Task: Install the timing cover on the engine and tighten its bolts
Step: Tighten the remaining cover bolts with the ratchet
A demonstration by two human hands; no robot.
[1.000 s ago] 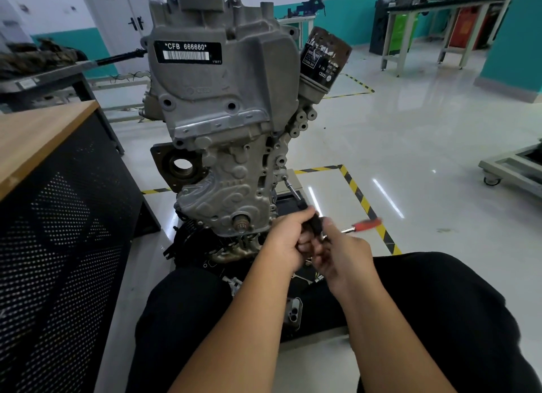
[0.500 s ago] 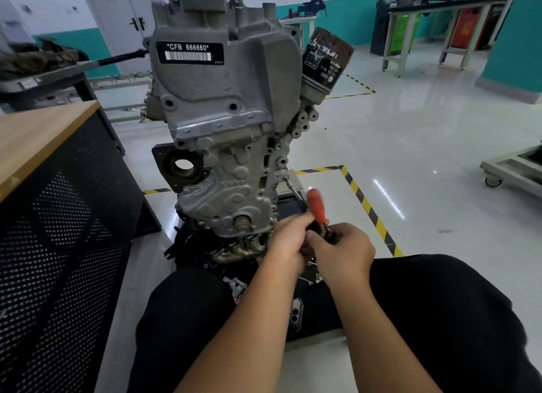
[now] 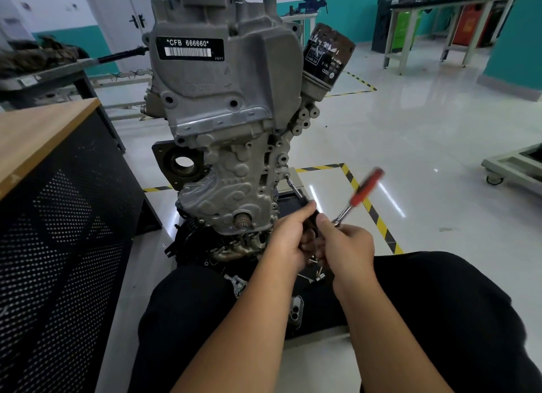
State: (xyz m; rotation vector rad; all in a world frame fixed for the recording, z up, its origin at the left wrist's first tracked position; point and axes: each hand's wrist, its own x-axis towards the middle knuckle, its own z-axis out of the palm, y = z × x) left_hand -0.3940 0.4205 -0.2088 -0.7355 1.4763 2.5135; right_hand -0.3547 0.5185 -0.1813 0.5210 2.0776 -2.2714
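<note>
Grey cast-metal timing cover (image 3: 234, 184) sits on one engine (image 3: 223, 99) at frame centre. Below it, two hands work one red-handled ratchet (image 3: 362, 194): left hand (image 3: 289, 237) grips its black extension (image 3: 296, 191), right hand (image 3: 347, 246) holds its head.

A black label (image 3: 189, 48) on the engine (image 3: 225, 105) reads "*CFB 666660*".
</note>
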